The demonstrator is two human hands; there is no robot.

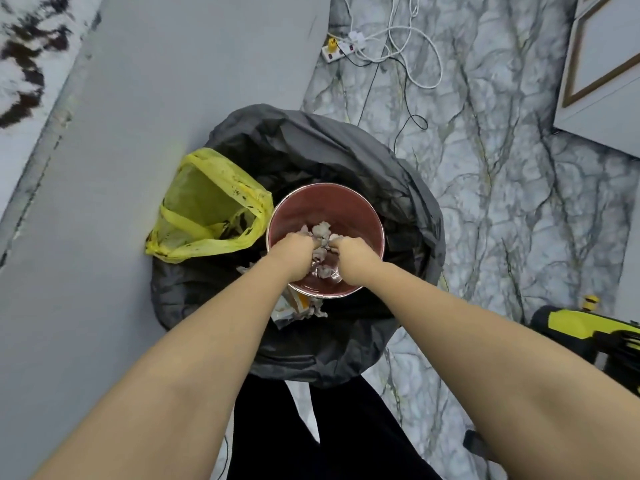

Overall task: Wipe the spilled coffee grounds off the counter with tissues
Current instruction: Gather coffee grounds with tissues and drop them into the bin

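Both of my hands reach down over a bin lined with a black bag. My left hand and my right hand are closed together around crumpled, greyish tissues. The tissues hang above a round red container that sits inside the bin. The counter top shows at the far left, white with dark coffee grounds scattered on it.
A yellow plastic bag hangs at the bin's left side against the grey cabinet front. A power strip with white cables lies on the marble floor. A yellow and black tool lies at right.
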